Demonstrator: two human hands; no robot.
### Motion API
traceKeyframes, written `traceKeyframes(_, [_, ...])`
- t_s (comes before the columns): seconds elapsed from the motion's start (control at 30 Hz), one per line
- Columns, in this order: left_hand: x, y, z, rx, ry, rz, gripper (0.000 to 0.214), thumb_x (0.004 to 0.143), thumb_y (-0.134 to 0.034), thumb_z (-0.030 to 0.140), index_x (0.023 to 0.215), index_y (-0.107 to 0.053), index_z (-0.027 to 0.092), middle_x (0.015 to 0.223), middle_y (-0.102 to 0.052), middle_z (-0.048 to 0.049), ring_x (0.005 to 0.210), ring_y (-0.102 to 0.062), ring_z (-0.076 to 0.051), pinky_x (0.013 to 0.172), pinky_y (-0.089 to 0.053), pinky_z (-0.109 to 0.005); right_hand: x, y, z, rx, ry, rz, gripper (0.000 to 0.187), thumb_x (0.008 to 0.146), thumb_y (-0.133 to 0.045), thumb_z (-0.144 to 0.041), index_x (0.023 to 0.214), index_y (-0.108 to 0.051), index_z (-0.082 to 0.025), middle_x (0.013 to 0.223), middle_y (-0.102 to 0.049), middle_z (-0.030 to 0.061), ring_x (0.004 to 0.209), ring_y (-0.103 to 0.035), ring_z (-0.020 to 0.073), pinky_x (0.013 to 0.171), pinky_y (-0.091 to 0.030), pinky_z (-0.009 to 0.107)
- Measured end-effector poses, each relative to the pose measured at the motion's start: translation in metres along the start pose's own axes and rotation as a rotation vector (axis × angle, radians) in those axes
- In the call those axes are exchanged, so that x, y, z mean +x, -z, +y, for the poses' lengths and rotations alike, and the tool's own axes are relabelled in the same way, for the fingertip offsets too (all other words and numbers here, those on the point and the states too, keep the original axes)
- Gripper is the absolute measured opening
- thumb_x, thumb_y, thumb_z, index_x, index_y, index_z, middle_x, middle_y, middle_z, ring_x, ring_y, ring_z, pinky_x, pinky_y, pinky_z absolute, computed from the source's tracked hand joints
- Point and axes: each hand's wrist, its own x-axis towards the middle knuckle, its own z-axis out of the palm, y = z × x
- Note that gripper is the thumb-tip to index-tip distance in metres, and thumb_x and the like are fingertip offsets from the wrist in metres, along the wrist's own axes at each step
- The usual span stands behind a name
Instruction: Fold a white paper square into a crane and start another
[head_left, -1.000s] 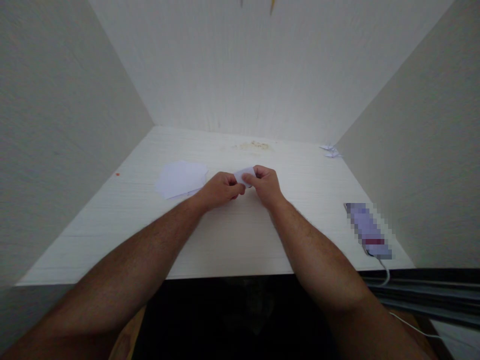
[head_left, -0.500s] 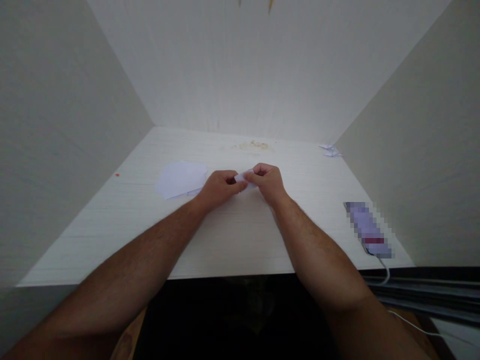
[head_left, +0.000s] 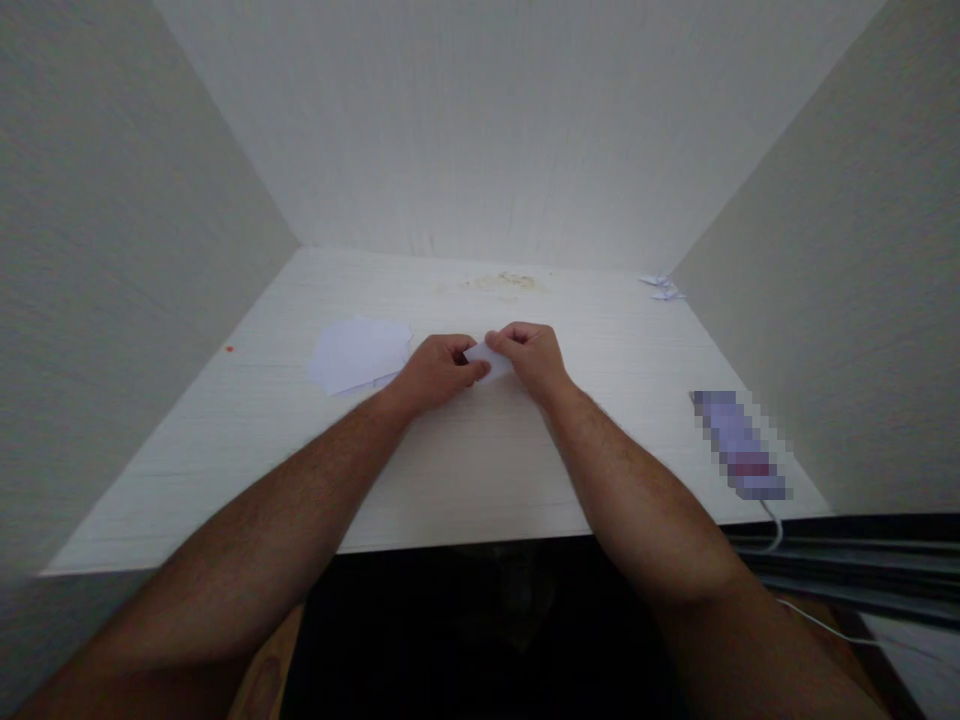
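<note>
Your left hand [head_left: 442, 372] and your right hand [head_left: 531, 357] meet near the middle of the table [head_left: 465, 480], a white, faintly streaked surface, with a small piece of plain white paper [head_left: 493, 365] between them. Your left grip is closed on the paper's left end, thumb on top; your right grip is closed on its upper right part, the thumb and fingertips pinching it near the edge. The paper lies at a slant between the two hands (whether it is folded, and in how many layers, you cannot tell at this size).

Just beyond your left wrist, a loose pile of overlapping white paper sheets [head_left: 358, 355] lies flat, its right side close to your left hand. Well apart from your hands, at the far right corner of the table, sits a small cluster of narrow, pointed white paper pieces [head_left: 663, 289], close to the side wall. Nearer you on the right lies a flat rectangular violet device [head_left: 739, 445], its face blurred into blocks, with a white cable [head_left: 774, 525] running from its near end over the table's edge. Beyond your hands, a yellowish-brown stain [head_left: 514, 281] marks the table near the back wall [head_left: 450, 130], and a tiny orange-red speck [head_left: 229, 349] shows by its left edge.
</note>
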Motion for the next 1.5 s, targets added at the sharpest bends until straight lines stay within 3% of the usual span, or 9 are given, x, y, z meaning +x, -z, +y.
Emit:
traceKeyframes(0.1, [0.000,-0.003,0.000,-0.036,0.012,0.092,0.018,0.076,-0.068,0.033,0.070,-0.064,0.016,0.057,-0.062,0.0009,0.051,-0.053,-0.010,0.050,-0.039,-0.022,0.002,0.000,0.002,0.047,0.022,-0.014,0.033,0.075,-0.072,-0.049,0.065,-0.065,-0.019,0.056,-0.058,-0.0020,0.051,-0.048,0.0095,0.050,-0.036,0.025])
traceKeyframes(0.23, [0.002,-0.006,-0.001,-0.176,0.045,0.236,0.020,0.079,-0.068,0.034,0.081,-0.065,0.015,0.065,-0.068,-0.0033,0.057,-0.063,-0.014,0.056,-0.050,-0.026,0.001,-0.001,0.002,0.085,0.008,-0.076,0.029,0.070,-0.076,-0.044,0.069,-0.063,-0.019,0.061,-0.066,0.0001,0.050,-0.051,0.0096,0.050,-0.040,0.024])
traceKeyframes(0.5, [0.002,-0.004,-0.005,-0.280,0.039,0.142,0.029,0.062,-0.080,0.026,0.087,-0.070,0.014,0.071,-0.071,-0.0036,0.062,-0.064,-0.015,0.062,-0.054,-0.029,-0.003,-0.002,-0.002,0.011,0.034,-0.019,0.023,0.072,-0.071,-0.036,0.062,-0.059,-0.019,0.053,-0.060,-0.0021,0.049,-0.048,0.0094,0.049,-0.035,0.024])
traceKeyframes(0.6, [0.001,-0.003,-0.003,-0.246,0.050,0.142,0.026,0.063,-0.080,0.029,0.083,-0.071,0.013,0.070,-0.070,-0.0034,0.062,-0.063,-0.014,0.062,-0.053,-0.028,-0.003,-0.002,-0.003,-0.072,0.053,-0.014,0.023,0.072,-0.072,-0.034,0.061,-0.059,-0.019,0.052,-0.057,-0.0030,0.049,-0.046,0.0092,0.049,-0.033,0.024])
traceKeyframes(0.73, [0.003,-0.002,-0.005,-0.219,0.034,0.244,0.020,0.069,-0.075,0.033,0.075,-0.069,0.015,0.064,-0.065,-0.0011,0.056,-0.057,-0.011,0.055,-0.046,-0.024,-0.002,-0.001,-0.003,-0.124,0.065,-0.045,0.024,0.072,-0.073,-0.035,0.060,-0.060,-0.018,0.052,-0.058,-0.0026,0.050,-0.045,0.0087,0.048,-0.032,0.024])
traceKeyframes(1.0, [0.009,-0.001,-0.009,-0.456,0.104,0.330,0.015,0.066,-0.072,0.029,0.069,-0.062,0.017,0.068,-0.064,-0.0012,0.058,-0.056,-0.010,0.053,-0.044,-0.024,0.000,-0.002,-0.001,0.109,0.036,-0.036,0.017,0.072,-0.073,-0.033,0.076,-0.064,-0.019,0.066,-0.068,0.0000,0.054,-0.054,0.0096,0.053,-0.045,0.025])
traceKeyframes(1.33, [0.008,-0.004,-0.009,-0.412,0.078,0.314,0.016,0.066,-0.073,0.030,0.066,-0.063,0.018,0.064,-0.060,0.0002,0.056,-0.053,-0.010,0.054,-0.043,-0.024,-0.001,-0.003,-0.001,-0.011,0.110,0.061,0.018,0.071,-0.075,-0.033,0.075,-0.064,-0.020,0.065,-0.063,-0.0019,0.060,-0.055,0.0116,0.060,-0.047,0.028])
traceKeyframes(1.5, [0.006,-0.005,-0.009,-0.372,0.062,0.263,0.020,0.064,-0.078,0.028,0.070,-0.064,0.016,0.062,-0.062,0.0002,0.054,-0.056,-0.010,0.053,-0.045,-0.024,-0.002,-0.004,0.001,-0.097,0.216,0.098,0.016,0.074,-0.074,-0.034,0.073,-0.065,-0.021,0.072,-0.065,-0.0005,0.068,-0.056,0.0133,0.066,-0.046,0.029])
